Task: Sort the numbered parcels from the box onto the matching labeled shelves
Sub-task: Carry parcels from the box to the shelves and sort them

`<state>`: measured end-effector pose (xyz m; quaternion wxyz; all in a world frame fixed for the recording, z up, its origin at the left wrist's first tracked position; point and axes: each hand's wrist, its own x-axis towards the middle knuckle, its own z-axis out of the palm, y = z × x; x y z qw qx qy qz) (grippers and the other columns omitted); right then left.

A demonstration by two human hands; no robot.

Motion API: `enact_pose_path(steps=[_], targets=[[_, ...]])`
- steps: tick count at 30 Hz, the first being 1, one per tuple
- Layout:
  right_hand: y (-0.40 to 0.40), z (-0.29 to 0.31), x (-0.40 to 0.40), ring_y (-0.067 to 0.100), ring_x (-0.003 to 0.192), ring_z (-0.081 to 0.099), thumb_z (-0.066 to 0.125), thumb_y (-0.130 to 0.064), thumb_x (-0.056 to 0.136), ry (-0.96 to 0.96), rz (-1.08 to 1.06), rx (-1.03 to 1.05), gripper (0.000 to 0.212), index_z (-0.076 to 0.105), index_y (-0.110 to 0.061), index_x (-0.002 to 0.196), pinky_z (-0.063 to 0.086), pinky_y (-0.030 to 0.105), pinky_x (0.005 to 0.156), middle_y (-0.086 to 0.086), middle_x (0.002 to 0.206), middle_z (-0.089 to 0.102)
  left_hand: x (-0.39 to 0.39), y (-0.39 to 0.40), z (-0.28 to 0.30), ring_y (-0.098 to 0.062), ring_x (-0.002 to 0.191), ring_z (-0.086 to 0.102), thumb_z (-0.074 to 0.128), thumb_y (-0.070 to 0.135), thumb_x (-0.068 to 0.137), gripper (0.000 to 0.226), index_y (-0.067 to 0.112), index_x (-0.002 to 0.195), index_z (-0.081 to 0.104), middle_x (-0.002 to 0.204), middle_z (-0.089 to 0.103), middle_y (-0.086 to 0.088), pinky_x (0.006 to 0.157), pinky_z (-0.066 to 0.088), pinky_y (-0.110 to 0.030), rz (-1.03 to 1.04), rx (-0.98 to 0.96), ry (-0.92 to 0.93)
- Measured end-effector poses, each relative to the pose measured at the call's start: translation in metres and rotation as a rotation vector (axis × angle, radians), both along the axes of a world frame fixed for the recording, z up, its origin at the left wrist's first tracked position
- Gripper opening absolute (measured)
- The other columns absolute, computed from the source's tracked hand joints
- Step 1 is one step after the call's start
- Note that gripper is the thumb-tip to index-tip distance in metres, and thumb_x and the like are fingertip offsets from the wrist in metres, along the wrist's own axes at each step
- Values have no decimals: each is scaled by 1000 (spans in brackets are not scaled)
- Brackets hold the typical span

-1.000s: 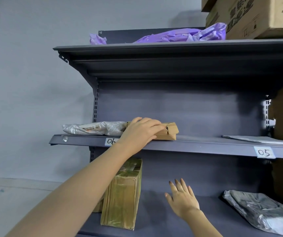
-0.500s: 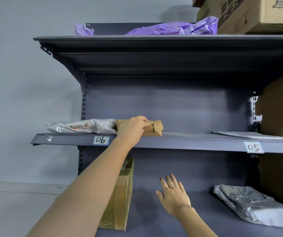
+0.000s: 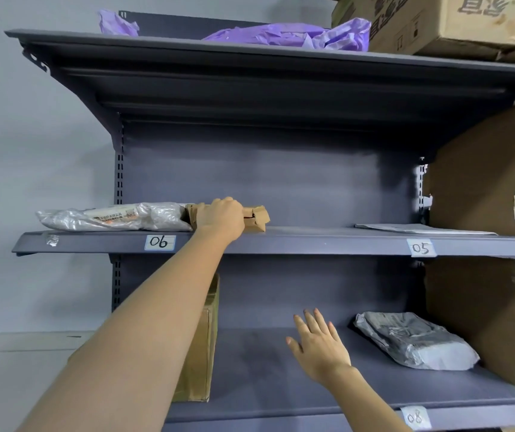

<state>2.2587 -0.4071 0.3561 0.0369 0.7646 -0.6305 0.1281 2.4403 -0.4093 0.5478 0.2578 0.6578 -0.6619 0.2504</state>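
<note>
Gripping brown parcel [image 3: 254, 217] on 06 shelf [image 3: 281, 241], left hand [image 3: 220, 218].

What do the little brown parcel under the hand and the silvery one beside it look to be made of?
The brown parcel under the left hand looks like matte corrugated cardboard: tan, with creased, folded flaps. The silvery parcel beside it looks like a glossy plastic mailer bag: wrinkled, shiny highlights, with a printed label. Its contents stay hidden.
</note>
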Motion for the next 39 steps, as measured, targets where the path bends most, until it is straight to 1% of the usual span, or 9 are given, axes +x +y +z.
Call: enact_pose_path(steps=[6,12,15,19,22,25,27,34,39], targets=[[19,-1,-6,19,147,-12,21,-41,103,13,-49,-1,58,1,-19,153,-2,35,119,2,160,-6,19,1,-7,-27,138,31,27,29,103,47,16,148,27,152,32,-8,109,29,-41,-200,98,43],[33,-5,-12,20,147,-12,20,-41,103,29,-117,8,59,0,-18,153,-2,36,119,2,160,-6,3,11,-42,-19,145,17,30,28,103,47,14,147,29,156,24,-2,113,19,-37,-312,-173,-35],[36,-5,-20,21,147,-11,21,-41,103,27,-145,-4,58,3,-18,153,-1,37,118,3,160,-4,-21,22,-71,-21,142,27,30,27,98,49,11,143,39,152,34,-5,113,22,-37,-454,-221,-134],[44,-2,-51,21,147,-10,20,-43,102,24,-200,-26,58,4,-18,153,0,38,119,4,160,-4,-56,23,-120,-26,119,58,35,23,86,50,6,124,62,132,59,-9,93,49,-39,-609,-235,-266],[56,-3,-96,21,147,-9,20,-43,102,27,-282,-28,58,4,-18,153,0,39,119,4,160,-3,-99,21,-152,-26,128,51,26,29,89,57,8,134,53,141,50,-8,100,44,-40,-694,-92,-220],[74,-5,-150,22,147,-10,19,-42,103,11,-375,-7,58,3,-18,153,0,40,119,4,160,-5,-166,23,-174,-16,146,15,19,33,100,53,18,151,20,159,15,3,117,16,-33,-747,69,-144],[88,-7,-189,21,147,-10,19,-43,103,11,-438,-18,58,3,-18,153,0,39,119,4,160,-4,-215,26,-186,-12,147,4,22,32,104,52,22,153,9,160,4,7,118,8,-31,-779,156,-85],[170,-31,-356,22,147,-4,25,-40,102,-24,-719,-14,57,9,-17,152,5,41,118,3,160,3,-381,58,-221,-13,147,4,21,35,104,52,23,153,6,160,3,7,118,9,-35,-958,400,-50],[251,-50,-466,23,147,-3,26,-41,102,-16,-942,0,58,9,-17,152,5,41,118,4,160,3,-505,96,-242,-14,147,1,20,39,103,54,23,153,5,160,1,6,119,7,-38,-1073,491,-131]])
